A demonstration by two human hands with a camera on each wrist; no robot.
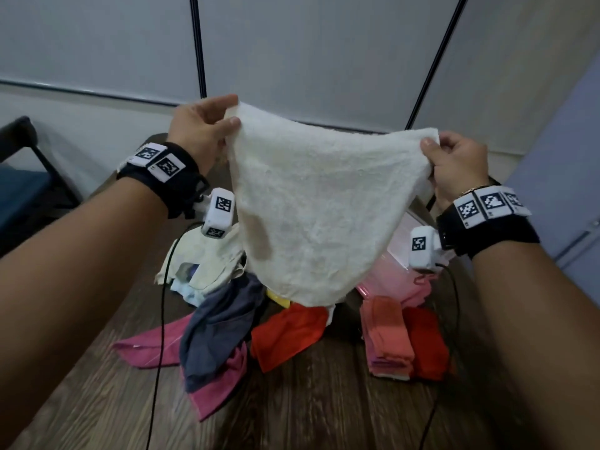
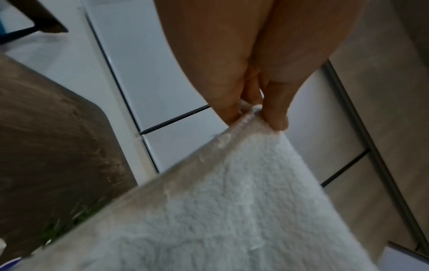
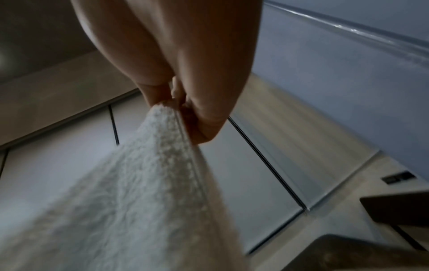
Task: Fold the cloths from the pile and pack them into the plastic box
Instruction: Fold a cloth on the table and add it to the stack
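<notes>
Two hands up, and a white terry cloth (image 1: 311,203) hangs spread between them above the pile (image 1: 227,306). Left hand (image 1: 201,131) has its grip pinched on the corner at 11 o'clock, right hand (image 1: 454,164) pinched on the corner at 2 o'clock. No readable writing anywhere, only black-and-white square markers on the wristbands (image 1: 159,164). Below: a dark wood-grain bench (image 1: 308,410), folded salmon and red cloths (image 1: 406,339) at 4 o'clock, and the pink plastic box (image 1: 402,251) at 3 o'clock. Grey wall panels (image 1: 292,53) behind, a dark chair (image 1: 22,177) at 9 o'clock.
</notes>
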